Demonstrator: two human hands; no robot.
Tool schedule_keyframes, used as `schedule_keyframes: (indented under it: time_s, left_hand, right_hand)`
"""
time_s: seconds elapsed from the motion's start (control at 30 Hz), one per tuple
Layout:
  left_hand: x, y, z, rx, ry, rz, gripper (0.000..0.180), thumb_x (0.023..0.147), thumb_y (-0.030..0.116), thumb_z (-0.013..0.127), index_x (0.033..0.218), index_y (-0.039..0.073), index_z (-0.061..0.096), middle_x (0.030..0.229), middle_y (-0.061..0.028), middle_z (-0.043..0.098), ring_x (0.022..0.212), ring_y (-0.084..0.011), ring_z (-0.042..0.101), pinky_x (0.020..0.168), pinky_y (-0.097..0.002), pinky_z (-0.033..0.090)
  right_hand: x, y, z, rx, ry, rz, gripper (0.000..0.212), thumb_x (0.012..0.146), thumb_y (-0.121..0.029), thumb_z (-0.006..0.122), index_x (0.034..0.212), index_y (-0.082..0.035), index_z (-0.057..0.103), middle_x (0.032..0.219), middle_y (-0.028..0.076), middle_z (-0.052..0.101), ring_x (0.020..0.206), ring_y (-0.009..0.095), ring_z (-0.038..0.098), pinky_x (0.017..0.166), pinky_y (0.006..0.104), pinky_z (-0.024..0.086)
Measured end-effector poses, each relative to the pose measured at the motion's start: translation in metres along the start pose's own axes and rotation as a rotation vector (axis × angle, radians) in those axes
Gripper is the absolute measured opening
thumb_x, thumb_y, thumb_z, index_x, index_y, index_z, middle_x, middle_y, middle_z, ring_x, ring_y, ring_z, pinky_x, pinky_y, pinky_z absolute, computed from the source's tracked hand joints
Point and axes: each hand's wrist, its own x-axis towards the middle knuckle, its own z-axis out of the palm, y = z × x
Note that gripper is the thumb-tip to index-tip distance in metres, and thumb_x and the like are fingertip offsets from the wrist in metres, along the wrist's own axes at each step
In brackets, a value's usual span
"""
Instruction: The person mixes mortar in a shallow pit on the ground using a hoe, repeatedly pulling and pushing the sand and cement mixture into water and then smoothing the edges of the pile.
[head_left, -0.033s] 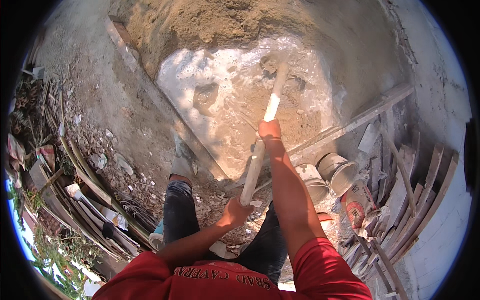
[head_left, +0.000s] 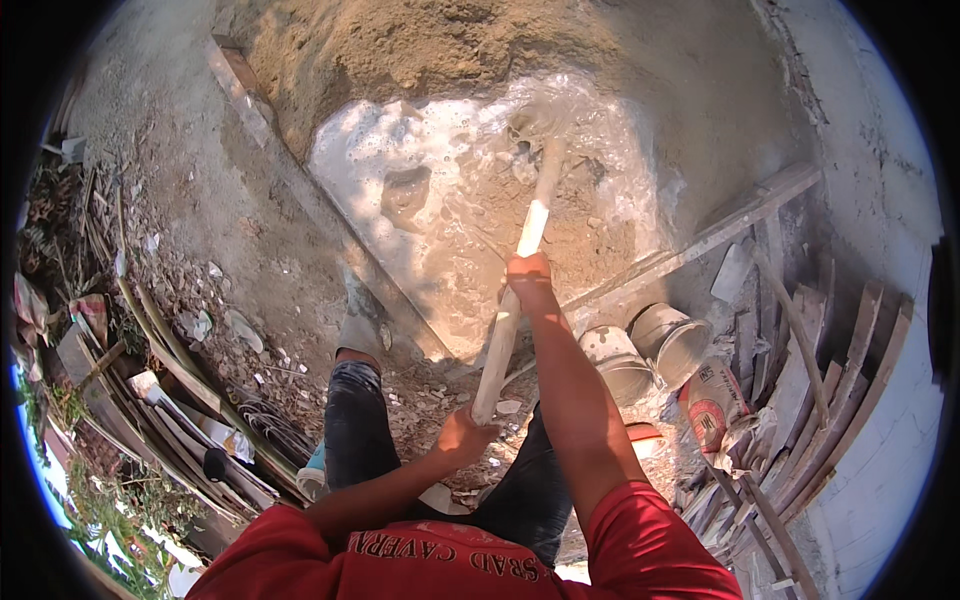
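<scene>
Above the wet mix, both hands are gripping a wooden handle (head_left: 510,320).
Left hand (head_left: 463,432) is closing round its butt, right hand (head_left: 528,270) higher; its far end is reaching the grey puddle (head_left: 450,190) at twelve o'clock, farther out than a moment ago; buckets (head_left: 645,350) are sitting at three.

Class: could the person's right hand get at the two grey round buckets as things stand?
Probably not right away: the right hand grips the long wooden handle, and the two grey round buckets lie beyond the wooden plank, though nothing blocks them.
</scene>
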Motion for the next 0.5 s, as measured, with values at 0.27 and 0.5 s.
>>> schedule_keyframes:
  time_s: [0.27, 0.5]
  left_hand:
    - [-0.020, -0.045, 0.023, 0.276, -0.112, 0.303, 0.044, 0.083, 0.022, 0.068, 0.121, 0.001, 0.061, 0.100, -0.0263, 0.070, 0.095, -0.0425, 0.068, 0.084, -0.0492, 0.054]
    - [0.067, 0.045, -0.051, 0.545, -0.117, 0.404, 0.034, 0.080, 0.018, 0.065, 0.107, -0.002, 0.068, 0.104, -0.0285, 0.069, 0.100, -0.0424, 0.068, 0.086, -0.0486, 0.054]
  right_hand:
    - [-0.089, 0.039, -0.104, 0.694, 0.112, 0.286, 0.016, 0.093, -0.016, 0.059, 0.101, -0.009, 0.048, 0.066, 0.001, 0.048, 0.048, 0.013, 0.046, 0.043, 0.0323, 0.043]
    - [0.011, 0.068, -0.088, 0.845, 0.181, 0.562, 0.012, 0.091, -0.015, 0.056, 0.092, -0.005, 0.050, 0.068, 0.005, 0.048, 0.052, 0.019, 0.050, 0.046, 0.0347, 0.044]
